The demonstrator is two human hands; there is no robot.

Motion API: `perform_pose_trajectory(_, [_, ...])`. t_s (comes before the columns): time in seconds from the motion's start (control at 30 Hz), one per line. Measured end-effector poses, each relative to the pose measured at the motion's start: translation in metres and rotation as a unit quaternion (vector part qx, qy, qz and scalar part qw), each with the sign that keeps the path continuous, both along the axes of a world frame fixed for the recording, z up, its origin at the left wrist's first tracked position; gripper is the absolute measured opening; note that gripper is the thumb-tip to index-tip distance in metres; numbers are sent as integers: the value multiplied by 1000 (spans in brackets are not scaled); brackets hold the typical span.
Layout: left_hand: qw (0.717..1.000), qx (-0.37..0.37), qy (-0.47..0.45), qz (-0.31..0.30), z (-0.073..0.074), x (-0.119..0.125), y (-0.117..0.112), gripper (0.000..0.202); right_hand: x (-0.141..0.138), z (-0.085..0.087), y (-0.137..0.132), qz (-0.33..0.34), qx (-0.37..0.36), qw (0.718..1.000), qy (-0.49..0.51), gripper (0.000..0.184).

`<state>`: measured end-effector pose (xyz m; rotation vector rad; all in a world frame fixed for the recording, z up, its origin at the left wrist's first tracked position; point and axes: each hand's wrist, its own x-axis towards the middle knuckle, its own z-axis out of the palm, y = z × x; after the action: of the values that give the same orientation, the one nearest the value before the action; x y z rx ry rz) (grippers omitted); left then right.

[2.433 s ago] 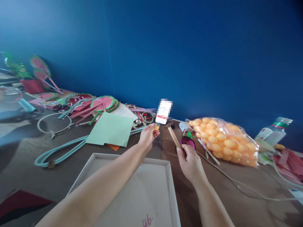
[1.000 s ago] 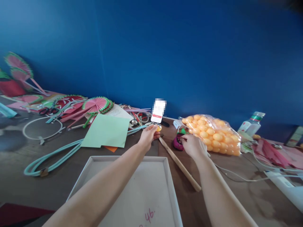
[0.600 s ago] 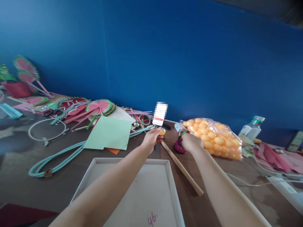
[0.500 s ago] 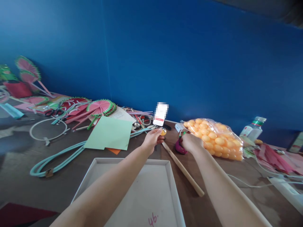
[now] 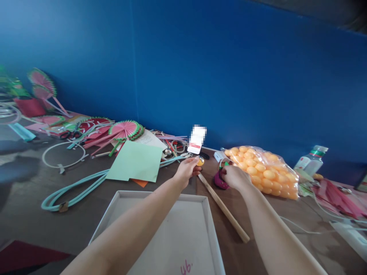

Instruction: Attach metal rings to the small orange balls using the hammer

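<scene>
My left hand (image 5: 187, 171) reaches over the table and pinches a small orange ball (image 5: 200, 161) between thumb and fingertips. My right hand (image 5: 235, 177) is curled over a magenta craft piece with a green leaf (image 5: 220, 179), gripping it on the table. A wooden stick (image 5: 224, 208) lies loose on the table between my hands, running toward me. Just right of my right hand is a clear bag full of orange balls (image 5: 265, 172).
A shallow white tray (image 5: 208, 225) lies under my left forearm. A light green paper sheet (image 5: 135, 161), teal cord (image 5: 71, 186), pink paper fans (image 5: 124, 129), a hoop (image 5: 63, 155), a white card (image 5: 197, 139), a bottle (image 5: 310, 162) and a cable (image 5: 298, 227) crowd the table along the blue wall.
My right hand let go of the stick, which now lies on the table, and moved onto the magenta craft piece. My left hand kept hold of the orange ball.
</scene>
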<state>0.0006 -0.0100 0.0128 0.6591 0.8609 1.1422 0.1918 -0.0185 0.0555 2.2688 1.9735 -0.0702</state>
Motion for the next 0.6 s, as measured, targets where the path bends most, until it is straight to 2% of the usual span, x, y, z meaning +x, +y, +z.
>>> perform_pose_trajectory(0.13, [1000,-2,-20,-2,0,0,0,22,9,2,-3,-10,43,998,52,19])
perform_pose_trajectory(0.23, [999,-3,-46,-9,-1,0,1,24,15,5,-8,-20,126,978,165,13])
perform_pose_trajectory(0.3, [998,-4,-54,-16,-2,-1,1,26,14,5,-15,-32,178,941,285,11])
perform_pose_trajectory(0.4, [998,-10,-57,-29,-3,-1,2,27,3,1,-27,-32,218,857,466,19])
perform_pose_trajectory(0.5, [996,-22,-70,-46,-2,0,2,27,-15,-8,-39,-4,223,786,576,30])
perform_pose_trajectory(0.6, [994,-29,-93,-59,1,-1,0,24,-29,-22,-46,-4,237,737,633,33])
